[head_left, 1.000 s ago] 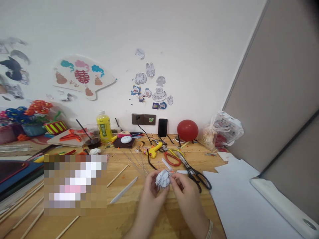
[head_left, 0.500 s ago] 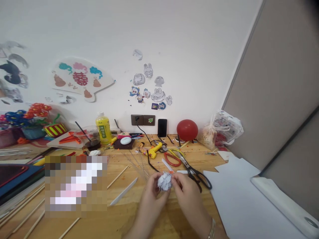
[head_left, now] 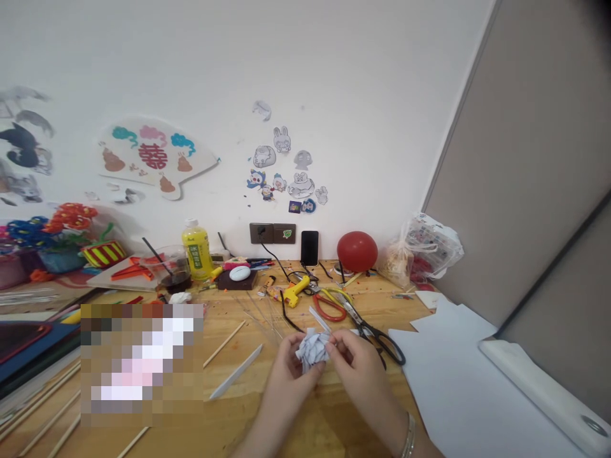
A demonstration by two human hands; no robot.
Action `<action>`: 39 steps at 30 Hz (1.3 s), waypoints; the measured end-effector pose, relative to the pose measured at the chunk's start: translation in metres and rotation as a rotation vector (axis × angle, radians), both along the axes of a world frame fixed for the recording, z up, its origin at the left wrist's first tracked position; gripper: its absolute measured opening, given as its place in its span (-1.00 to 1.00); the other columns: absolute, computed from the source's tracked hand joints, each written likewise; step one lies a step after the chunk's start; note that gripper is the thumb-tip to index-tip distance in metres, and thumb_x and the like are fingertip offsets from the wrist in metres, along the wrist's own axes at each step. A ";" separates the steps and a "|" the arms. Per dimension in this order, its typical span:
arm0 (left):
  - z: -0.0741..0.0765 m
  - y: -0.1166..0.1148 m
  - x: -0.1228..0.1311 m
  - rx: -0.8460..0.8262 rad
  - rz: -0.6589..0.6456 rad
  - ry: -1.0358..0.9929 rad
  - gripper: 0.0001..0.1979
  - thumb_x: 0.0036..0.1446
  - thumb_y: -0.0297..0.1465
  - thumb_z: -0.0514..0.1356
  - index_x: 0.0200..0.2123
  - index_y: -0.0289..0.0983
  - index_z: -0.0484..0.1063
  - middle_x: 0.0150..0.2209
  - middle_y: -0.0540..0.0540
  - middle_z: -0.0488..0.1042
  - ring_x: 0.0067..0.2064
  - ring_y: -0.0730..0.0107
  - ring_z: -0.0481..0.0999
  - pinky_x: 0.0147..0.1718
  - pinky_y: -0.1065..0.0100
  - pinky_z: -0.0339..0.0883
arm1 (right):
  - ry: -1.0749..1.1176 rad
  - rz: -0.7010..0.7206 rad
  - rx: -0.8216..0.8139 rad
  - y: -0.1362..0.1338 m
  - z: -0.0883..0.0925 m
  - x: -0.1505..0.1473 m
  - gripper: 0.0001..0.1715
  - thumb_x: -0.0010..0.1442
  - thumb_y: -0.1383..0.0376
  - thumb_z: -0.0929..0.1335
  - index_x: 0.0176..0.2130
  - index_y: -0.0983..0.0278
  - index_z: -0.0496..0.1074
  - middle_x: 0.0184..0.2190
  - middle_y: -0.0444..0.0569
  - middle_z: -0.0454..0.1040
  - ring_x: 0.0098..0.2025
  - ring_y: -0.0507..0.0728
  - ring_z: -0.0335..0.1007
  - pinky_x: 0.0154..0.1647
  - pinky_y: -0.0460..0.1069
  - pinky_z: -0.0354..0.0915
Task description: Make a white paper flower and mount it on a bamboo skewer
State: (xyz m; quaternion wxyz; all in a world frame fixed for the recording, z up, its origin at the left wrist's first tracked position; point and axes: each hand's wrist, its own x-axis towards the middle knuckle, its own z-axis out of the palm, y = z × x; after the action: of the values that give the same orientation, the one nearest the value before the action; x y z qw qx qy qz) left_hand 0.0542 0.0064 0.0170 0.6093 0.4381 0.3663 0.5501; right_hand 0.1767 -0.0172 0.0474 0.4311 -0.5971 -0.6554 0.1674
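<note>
Left hand [head_left: 287,364]: fingers pinched on paper ball [head_left: 312,348].
Right hand [head_left: 357,361]: fingers pinched on the paper ball's right side.
Risk: a hard squeeze could crush or tear it.

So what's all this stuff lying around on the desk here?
paper ball: one, white, between both hands
black scissors: one pair, black, right of the hands
red scissors: one pair, red, behind the hands
glue gun: one, yellow, mid-table
balloon: one, red, by the wall
phone: one, black, leaning on the wall
bottle: one, yellow, back left
paper sheets: at least two, white, table's right side
table: one, wooden
left hand: grips the ball
right hand: grips the ball
</note>
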 end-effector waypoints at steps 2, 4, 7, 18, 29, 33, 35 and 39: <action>0.002 -0.002 0.000 -0.020 -0.035 0.023 -0.55 -0.29 -0.45 0.32 -0.26 -0.25 0.25 -0.34 -0.04 0.47 -0.33 0.34 0.47 -0.38 0.39 0.30 | 0.071 0.058 -0.024 0.002 0.000 0.001 -0.78 0.12 0.27 0.22 -0.47 0.28 0.36 -0.60 -0.16 0.36 -0.54 0.02 0.25 -0.53 -0.12 0.13; 0.004 -0.004 -0.001 -0.035 -0.070 0.050 -0.58 -0.24 -0.45 0.29 -0.23 -0.26 0.28 -0.34 -0.05 0.48 -0.33 0.34 0.46 -0.38 0.40 0.29 | 0.121 0.076 -0.035 0.003 -0.001 0.003 -0.78 0.12 0.25 0.22 -0.46 0.29 0.37 -0.59 -0.15 0.37 -0.53 0.03 0.25 -0.52 -0.12 0.14; 0.006 -0.003 -0.004 -0.048 -0.045 0.074 -0.61 -0.24 -0.41 0.29 -0.26 -0.28 0.31 -0.33 -0.07 0.49 -0.31 0.32 0.46 -0.36 0.39 0.29 | 0.126 0.021 -0.011 0.004 -0.003 0.005 -0.75 0.12 0.20 0.23 -0.42 0.29 0.39 -0.57 -0.13 0.39 -0.52 0.04 0.26 -0.50 -0.11 0.14; -0.001 0.002 -0.003 0.014 0.030 0.047 -0.57 -0.30 -0.35 0.34 -0.29 -0.27 0.31 -0.30 -0.08 0.49 -0.22 0.23 0.45 -0.24 0.33 0.28 | -0.162 -0.018 0.042 0.000 -0.008 -0.002 -0.87 0.06 0.32 0.27 -0.39 0.26 0.42 -0.61 -0.15 0.35 -0.55 0.05 0.25 -0.53 -0.10 0.08; 0.011 -0.003 -0.006 -0.024 0.091 0.060 -0.69 -0.29 -0.44 0.26 -0.35 -0.27 0.36 -0.39 -0.02 0.51 -0.29 0.27 0.45 -0.27 0.35 0.28 | -0.252 -0.013 0.133 0.000 -0.011 -0.004 -0.82 0.07 0.39 0.26 -0.34 0.25 0.45 -0.45 -0.07 0.53 -0.45 0.09 0.39 -0.44 -0.09 0.15; 0.011 -0.004 -0.004 -0.006 0.082 0.092 -0.71 -0.27 -0.44 0.24 -0.35 -0.26 0.35 -0.41 -0.01 0.49 -0.31 0.29 0.45 -0.32 0.38 0.28 | -0.214 -0.003 0.081 0.000 -0.010 -0.004 -0.78 0.12 0.39 0.22 -0.35 0.25 0.45 -0.44 -0.07 0.53 -0.43 0.09 0.40 -0.44 -0.09 0.14; 0.010 -0.005 -0.004 -0.011 0.067 0.092 -0.73 -0.24 -0.44 0.24 -0.34 -0.26 0.35 -0.42 0.00 0.48 -0.31 0.30 0.44 -0.33 0.39 0.28 | -0.151 0.010 0.029 0.002 -0.009 -0.003 -0.78 0.14 0.37 0.22 -0.38 0.26 0.44 -0.47 -0.08 0.51 -0.44 0.08 0.39 -0.46 -0.10 0.14; 0.008 -0.002 -0.005 -0.031 0.039 0.060 -0.70 -0.23 -0.44 0.25 -0.31 -0.29 0.35 -0.39 -0.04 0.50 -0.30 0.32 0.43 -0.30 0.38 0.28 | -0.070 0.013 -0.040 0.002 -0.008 -0.002 -0.77 0.15 0.34 0.21 -0.41 0.27 0.43 -0.49 -0.07 0.50 -0.46 0.08 0.37 -0.48 -0.11 0.15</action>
State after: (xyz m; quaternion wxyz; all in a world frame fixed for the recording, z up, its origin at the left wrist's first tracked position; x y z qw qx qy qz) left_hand 0.0492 0.0040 0.0251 0.5939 0.4379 0.4012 0.5427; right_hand 0.1748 -0.0150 0.0393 0.3947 -0.6068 -0.6705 0.1626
